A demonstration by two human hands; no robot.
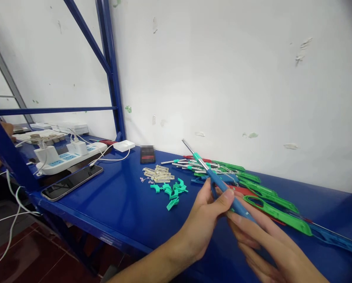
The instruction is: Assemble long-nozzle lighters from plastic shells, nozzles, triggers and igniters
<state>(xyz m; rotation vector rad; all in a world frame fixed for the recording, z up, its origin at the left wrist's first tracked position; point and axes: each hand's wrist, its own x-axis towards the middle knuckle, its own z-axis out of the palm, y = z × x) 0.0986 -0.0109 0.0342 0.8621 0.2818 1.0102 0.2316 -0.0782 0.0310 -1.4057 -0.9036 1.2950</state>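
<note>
A long-neck lighter (219, 181) with a blue handle, a teal collar and a thin metal tube is in both my hands, tilted up to the left above the table. My left hand (204, 218) is closed around the handle near the trigger ring, thumb on top. Lower down, my right hand (261, 236) grips the rear of the handle, which its fingers partly hide. Just beyond lie green handle shells (279, 214), a red shell (243, 191) and several metal tubes (182, 166). Teal trigger pieces (172, 190) sit in a loose pile left of my hands.
Small pale rectangular parts (158, 173) are heaped behind the teal pieces, near a dark box (147, 154). A phone (72, 182) and a white power strip (71, 157) with cables occupy the left. A blue metal frame (112, 78) rises there. Another person's hand (7, 129) shows at far left.
</note>
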